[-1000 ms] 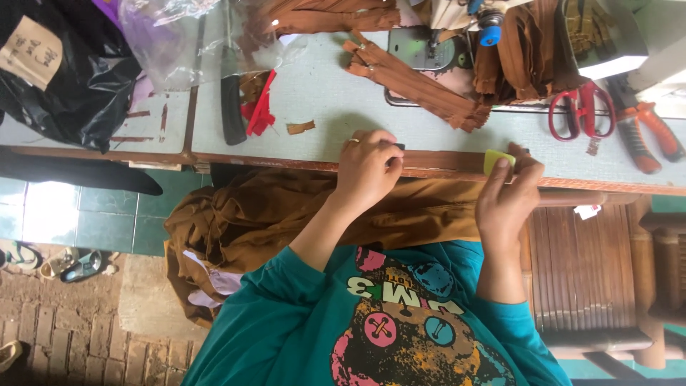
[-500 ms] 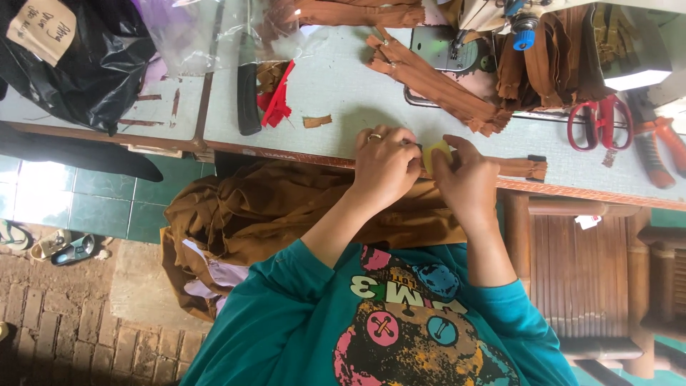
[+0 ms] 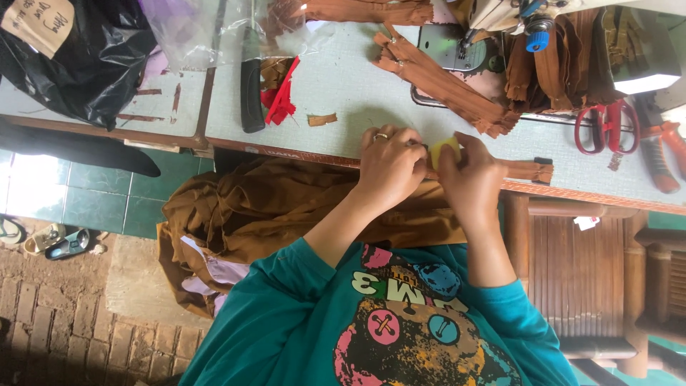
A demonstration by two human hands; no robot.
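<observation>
Both hands meet at the surface (image 3: 343,86) edge: left hand (image 3: 389,168) & right hand (image 3: 471,175) pinching a small yellow piece (image 3: 443,150) over the brown strip (image 3: 529,170). Best w/ strip flat, fingertips close, brown cloth (image 3: 271,207) kept slack in lap.

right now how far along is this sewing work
Looks done: a pile of brown zippers lies by the sewing machine. In hand: the left hand and right hand meet over a yellow piece on a brown strip. Apparently left: brown fabric bunched in the lap.
</observation>
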